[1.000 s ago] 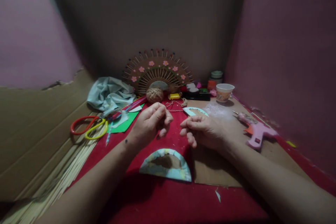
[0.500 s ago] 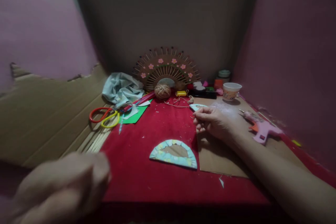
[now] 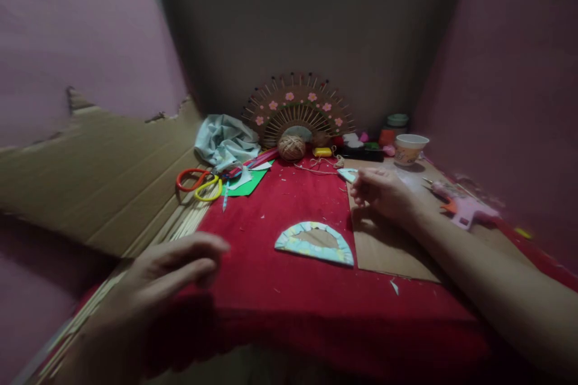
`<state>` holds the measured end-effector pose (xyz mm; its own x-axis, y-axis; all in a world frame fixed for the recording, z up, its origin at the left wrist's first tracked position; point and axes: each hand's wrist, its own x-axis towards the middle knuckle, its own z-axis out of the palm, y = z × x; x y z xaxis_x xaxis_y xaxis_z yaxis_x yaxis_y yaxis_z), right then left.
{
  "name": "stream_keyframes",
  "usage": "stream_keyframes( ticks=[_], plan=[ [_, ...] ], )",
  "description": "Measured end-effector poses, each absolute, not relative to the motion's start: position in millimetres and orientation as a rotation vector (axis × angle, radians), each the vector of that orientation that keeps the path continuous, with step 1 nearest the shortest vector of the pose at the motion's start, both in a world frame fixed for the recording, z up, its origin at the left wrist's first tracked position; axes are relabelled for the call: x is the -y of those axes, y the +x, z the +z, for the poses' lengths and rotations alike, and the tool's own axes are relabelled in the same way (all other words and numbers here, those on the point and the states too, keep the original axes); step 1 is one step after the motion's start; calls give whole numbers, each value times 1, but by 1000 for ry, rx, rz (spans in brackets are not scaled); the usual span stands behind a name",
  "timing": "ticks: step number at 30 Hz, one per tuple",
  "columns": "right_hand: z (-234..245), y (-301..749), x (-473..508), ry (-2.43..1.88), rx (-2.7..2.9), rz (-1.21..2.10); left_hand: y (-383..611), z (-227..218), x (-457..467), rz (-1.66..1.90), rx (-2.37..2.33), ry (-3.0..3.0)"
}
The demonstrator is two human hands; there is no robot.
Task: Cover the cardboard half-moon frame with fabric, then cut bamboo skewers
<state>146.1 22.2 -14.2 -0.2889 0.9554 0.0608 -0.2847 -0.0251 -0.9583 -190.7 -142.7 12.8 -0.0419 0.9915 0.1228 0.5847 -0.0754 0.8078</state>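
My left hand (image 3: 178,274) hovers over the front left of the red cloth, fingers loosely bent and thumb apart from them; nothing shows in it. Over the left edge of the flat cardboard sheet (image 3: 392,252), my right hand (image 3: 383,192) has its fingers curled together in a pinch. What it holds, if anything, I cannot make out. Just beyond its fingertips lies a small fabric-covered piece (image 3: 347,174), partly hidden by the hand; I cannot tell whether they touch. Between my hands, a half-round cardboard piece (image 3: 323,251) edged with folded pale-green fabric lies flat.
Left are scissors (image 3: 198,185), thin sticks (image 3: 192,222), green paper (image 3: 248,186), crumpled cloth (image 3: 226,138) and a cardboard wall (image 3: 112,174). At the back, a twine ball (image 3: 292,148) sits before a flowered fan (image 3: 298,109). Right are a cup (image 3: 410,150) and pink glue gun (image 3: 467,207).
The view has shifted, moving the table things right and slightly up. My left hand has risen farther over the cloth and looks less blurred. My right hand remains near the small piece.
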Motion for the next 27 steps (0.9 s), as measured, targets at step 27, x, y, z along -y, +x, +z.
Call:
stream_keyframes(
  ticks=[27],
  plan=[
    [-20,145,-23,-826,1204,1471,-110,12,13,420,-1323,2624]
  ],
)
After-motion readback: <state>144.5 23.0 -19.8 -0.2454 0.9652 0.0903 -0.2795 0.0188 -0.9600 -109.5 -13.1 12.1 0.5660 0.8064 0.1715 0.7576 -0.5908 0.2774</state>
